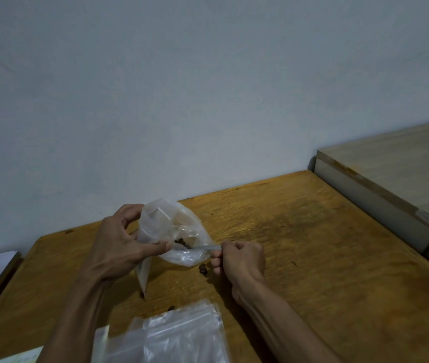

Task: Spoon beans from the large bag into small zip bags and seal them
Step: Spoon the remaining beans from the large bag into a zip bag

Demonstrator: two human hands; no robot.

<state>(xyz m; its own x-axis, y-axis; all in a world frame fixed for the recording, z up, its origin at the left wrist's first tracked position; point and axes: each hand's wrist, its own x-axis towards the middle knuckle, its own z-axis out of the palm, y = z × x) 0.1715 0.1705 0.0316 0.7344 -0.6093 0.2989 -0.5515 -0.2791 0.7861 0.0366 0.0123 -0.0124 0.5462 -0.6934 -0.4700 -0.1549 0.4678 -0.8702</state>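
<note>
Over a wooden table (pixel 313 244), the left hand (pixel 119 247) pinches a clear bag (pixel 179 231) while the right hand (pixel 242 260) grips a spoon (pixel 205 247) dipped inside among beans (pixel 182 242).

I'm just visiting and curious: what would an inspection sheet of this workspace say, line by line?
Surface: worn wooden table, darkly stained.
Job's things: large clear bag holding a few beans; spoon reaching into it; small zip bag hanging from the left hand; stack of zip bags at the near edge.
Clutter: loose beans lying on the table beside the large bag.
Grippers: left hand holds the bags; right hand pinches the spoon's handle.
Cables: nothing seen.
Surroundings: plain wall; pale cabinet to the right.
</note>
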